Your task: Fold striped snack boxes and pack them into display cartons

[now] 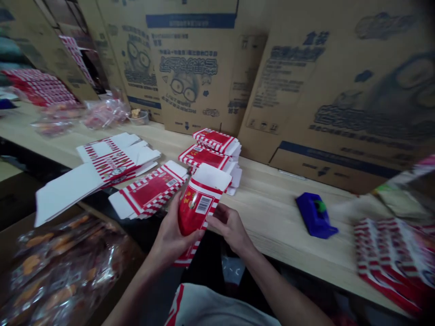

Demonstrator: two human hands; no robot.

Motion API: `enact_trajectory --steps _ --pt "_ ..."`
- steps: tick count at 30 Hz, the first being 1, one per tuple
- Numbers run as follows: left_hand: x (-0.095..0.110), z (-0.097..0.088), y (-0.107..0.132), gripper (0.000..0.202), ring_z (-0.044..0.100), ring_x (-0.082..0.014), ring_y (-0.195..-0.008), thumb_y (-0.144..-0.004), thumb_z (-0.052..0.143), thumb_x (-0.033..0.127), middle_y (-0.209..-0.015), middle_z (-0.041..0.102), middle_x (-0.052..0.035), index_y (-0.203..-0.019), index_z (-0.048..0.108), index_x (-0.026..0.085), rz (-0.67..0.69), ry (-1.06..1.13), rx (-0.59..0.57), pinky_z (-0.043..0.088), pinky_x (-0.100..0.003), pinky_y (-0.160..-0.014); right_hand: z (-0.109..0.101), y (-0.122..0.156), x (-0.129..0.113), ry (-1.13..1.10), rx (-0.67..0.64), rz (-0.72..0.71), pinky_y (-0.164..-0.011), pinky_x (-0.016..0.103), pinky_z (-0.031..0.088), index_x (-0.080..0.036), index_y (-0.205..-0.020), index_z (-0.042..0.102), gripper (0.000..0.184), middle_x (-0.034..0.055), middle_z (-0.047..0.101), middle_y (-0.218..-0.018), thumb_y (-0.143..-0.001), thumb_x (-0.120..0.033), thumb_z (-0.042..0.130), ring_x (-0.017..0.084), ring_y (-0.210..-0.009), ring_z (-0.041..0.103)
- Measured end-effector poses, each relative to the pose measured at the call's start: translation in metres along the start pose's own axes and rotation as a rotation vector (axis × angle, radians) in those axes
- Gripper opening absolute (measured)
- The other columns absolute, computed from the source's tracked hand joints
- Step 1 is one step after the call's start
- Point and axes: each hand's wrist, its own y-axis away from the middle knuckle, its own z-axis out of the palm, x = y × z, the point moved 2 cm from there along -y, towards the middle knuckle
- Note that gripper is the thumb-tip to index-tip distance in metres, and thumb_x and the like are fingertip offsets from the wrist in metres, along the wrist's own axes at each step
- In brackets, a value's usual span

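Note:
A red-and-white striped paper carton [193, 206] with a barcode is held up over the table's front edge, its white end tilted away from me. My left hand [173, 226] wraps round its left side, thumb across the front. At its right edge, my right hand [231, 224] has bent fingers touching the carton; some fingertips are hidden behind it. Just left of it lies a stack of flat striped cartons [152, 189]. Behind it, more flat cartons [210, 156] are piled in layers.
Unfolded white-and-striped cartons [112, 158] lie at left. Below them, a box holds clear-wrapped snacks [61, 271]. A blue tape dispenser [316, 213] and striped cartons [390, 258] are on the right. Large cardboard sheets [200, 81] wall off the back. A small plastic cup [138, 117] stands near them.

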Motion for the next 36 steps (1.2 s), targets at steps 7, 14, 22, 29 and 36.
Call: enact_trajectory --steps 7,14,22,29,36 --pt "0.01 0.082 -0.003 0.05 0.07 -0.0246 -0.083 -0.059 0.082 0.03 -0.095 0.073 -0.009 -0.102 0.062 0.013 -0.265 0.672 -0.229 0.056 -0.036 -0.076 -0.106 0.071 -0.011 0.447 0.289 -0.022 -0.067 0.031 0.055 -0.015 -0.086 0.072 0.028 0.0048 0.074 -0.086 -0.079 -0.041 0.068 0.021 -0.076 0.068" --pt "0.032 0.124 -0.009 0.03 0.061 -0.0126 -0.054 -0.067 0.077 0.041 -0.065 0.07 -0.0008 -0.076 0.066 0.014 -0.313 0.79 -0.323 0.049 -0.022 -0.056 -0.161 0.102 -0.025 0.452 0.438 -0.05 -0.047 0.024 0.046 -0.016 -0.074 0.072 0.033 0.0016 0.068 -0.065 -0.072 -0.049 0.071 0.016 -0.053 0.059" --pt "0.016 0.146 0.024 0.032 0.066 -0.0194 -0.061 -0.07 0.075 0.043 -0.07 0.073 -0.0046 -0.082 0.072 0.013 -0.395 0.732 -0.598 0.052 -0.03 -0.061 -0.193 0.105 -0.026 0.345 0.551 -0.059 -0.054 0.03 0.052 -0.019 -0.072 0.073 0.032 0.002 0.07 -0.066 -0.063 -0.049 0.079 0.019 -0.059 0.063" --pt "0.031 0.156 -0.001 0.038 0.069 -0.0184 -0.075 -0.075 0.073 0.032 -0.091 0.075 -0.0075 -0.107 0.067 0.014 -0.206 0.877 -0.471 0.054 -0.03 -0.074 -0.182 0.142 0.012 0.245 0.3 0.192 -0.07 0.037 0.055 -0.019 -0.08 0.074 0.028 0.0029 0.074 -0.077 -0.071 -0.046 0.074 0.024 -0.073 0.069" --pt "0.012 0.172 0.02 0.046 0.07 -0.0197 -0.076 -0.075 0.072 0.028 -0.094 0.075 -0.008 -0.118 0.063 0.014 -0.241 0.832 -0.413 0.056 -0.029 -0.069 -0.171 0.162 0.02 0.222 0.624 0.02 -0.071 0.031 0.057 -0.025 -0.11 0.06 0.048 0.0034 0.07 -0.097 -0.068 -0.036 0.079 0.017 -0.075 0.068"
